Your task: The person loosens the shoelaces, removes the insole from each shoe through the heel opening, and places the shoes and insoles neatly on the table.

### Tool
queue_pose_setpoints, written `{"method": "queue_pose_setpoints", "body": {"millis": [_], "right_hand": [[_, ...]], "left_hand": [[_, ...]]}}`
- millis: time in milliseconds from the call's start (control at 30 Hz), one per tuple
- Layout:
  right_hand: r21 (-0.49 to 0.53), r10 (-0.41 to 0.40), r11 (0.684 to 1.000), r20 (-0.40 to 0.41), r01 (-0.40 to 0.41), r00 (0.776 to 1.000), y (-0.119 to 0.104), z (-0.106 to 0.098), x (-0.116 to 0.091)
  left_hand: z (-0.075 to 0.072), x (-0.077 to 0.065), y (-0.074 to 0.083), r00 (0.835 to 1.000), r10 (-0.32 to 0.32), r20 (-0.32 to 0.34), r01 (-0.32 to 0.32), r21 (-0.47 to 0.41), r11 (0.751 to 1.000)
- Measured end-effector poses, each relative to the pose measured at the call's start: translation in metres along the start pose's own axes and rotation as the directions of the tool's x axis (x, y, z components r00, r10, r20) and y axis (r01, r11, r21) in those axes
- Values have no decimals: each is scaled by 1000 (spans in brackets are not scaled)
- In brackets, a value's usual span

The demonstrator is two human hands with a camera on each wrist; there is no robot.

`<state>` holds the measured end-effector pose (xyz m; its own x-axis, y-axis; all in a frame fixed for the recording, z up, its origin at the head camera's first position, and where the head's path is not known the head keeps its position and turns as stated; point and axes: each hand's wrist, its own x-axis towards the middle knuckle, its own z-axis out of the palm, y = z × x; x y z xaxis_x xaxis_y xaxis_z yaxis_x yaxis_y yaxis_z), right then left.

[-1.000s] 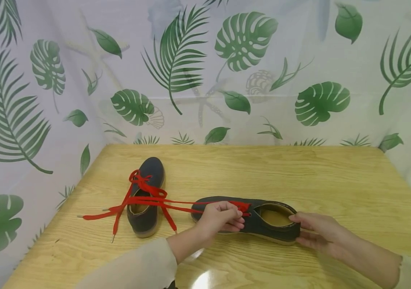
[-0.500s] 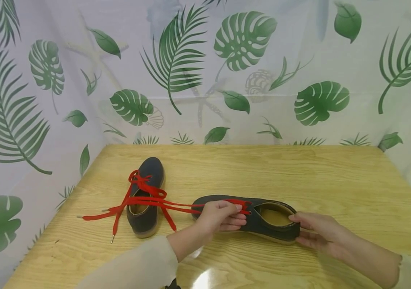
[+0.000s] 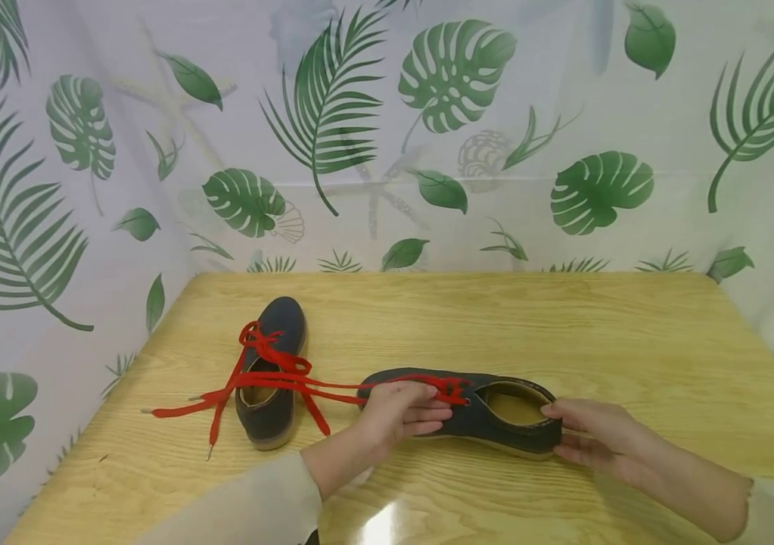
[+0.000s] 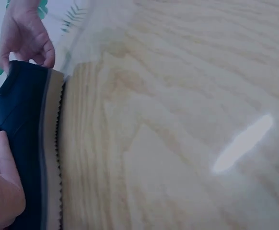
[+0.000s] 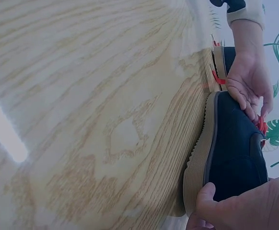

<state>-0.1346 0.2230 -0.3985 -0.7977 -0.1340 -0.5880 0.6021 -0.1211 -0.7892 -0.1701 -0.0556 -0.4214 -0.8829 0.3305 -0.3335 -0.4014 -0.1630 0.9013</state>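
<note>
Low in the middle of the head view, a dark blue shoe (image 3: 489, 412) lies on the wooden table (image 3: 564, 325), toe to the left and heel to the right. Its heel is gripped by the right hand (image 3: 587, 439), thumb over the collar and fingers curled along the near side. The left hand (image 3: 396, 412) is laid over the front of the shoe, its fingers curled together at the red lace (image 3: 451, 387) by the eyelets; whether the lace is actually pinched cannot be told. From there the lace is stretched leftward across the second shoe (image 3: 271, 378), which stands in the lower left of the frame, and its loose ends are spread on the table beyond. A snag is judged the main risk: if the lace is drawn further, it could catch on the second shoe, which could be dragged or tipped. The lace could also slip out of an eyelet if the heel grip is loosened while tension is kept
</note>
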Motion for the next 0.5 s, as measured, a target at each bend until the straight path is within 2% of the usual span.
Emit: {"method": "queue_pose_setpoints", "body": {"millis": [167, 267, 367, 500], "right_hand": [[-1, 2, 1000, 0, -2, 1000, -1, -4, -3], [6, 4, 1000, -2, -4, 1000, -1, -6, -3], [14, 3, 1000, 9, -3, 1000, -2, -5, -3], [3, -4, 1000, 21, 4, 1000, -1, -3, -2]], "left_hand": [[7, 8, 11, 991, -132, 22, 131, 59, 990], [11, 12, 16, 984, -180, 16, 177, 104, 979], [11, 11, 15, 987, -161, -7, 160, 94, 983], [8, 5, 5, 997, -67, -50, 66, -28, 997]]}}
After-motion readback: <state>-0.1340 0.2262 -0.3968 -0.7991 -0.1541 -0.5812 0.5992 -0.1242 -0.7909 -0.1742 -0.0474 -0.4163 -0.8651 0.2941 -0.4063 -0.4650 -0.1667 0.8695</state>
